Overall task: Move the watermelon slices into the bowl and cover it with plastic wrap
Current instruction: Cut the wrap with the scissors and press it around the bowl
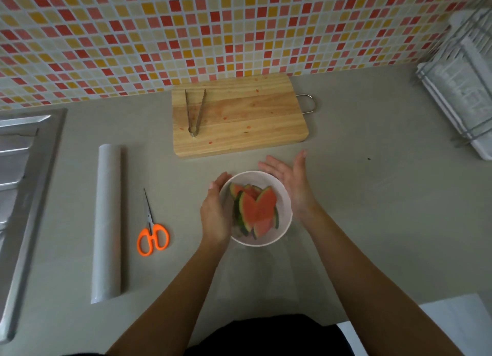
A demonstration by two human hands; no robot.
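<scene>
A white bowl (pixel 282 196) stands on the grey counter near me with several watermelon slices (pixel 257 209) piled in it. My left hand (pixel 216 212) is cupped against the bowl's left wall, fingers curved along it. At the bowl's far right rim, my right hand (pixel 290 181) is held flat with its fingers apart and nothing in it. A faint transparent sheet of plastic wrap (pixel 255 273) trails from the bowl toward me; whether it spans the bowl's top I cannot tell. The roll of plastic wrap (pixel 107 222) lies lengthwise at the left.
Orange-handled scissors (pixel 152 230) lie between the roll and the bowl. A wooden cutting board (pixel 253 116) with juice spots sits behind the bowl, metal tongs (pixel 195 112) on its left part. A steel sink (pixel 21 174) is far left, a wire dish rack (pixel 463 89) far right.
</scene>
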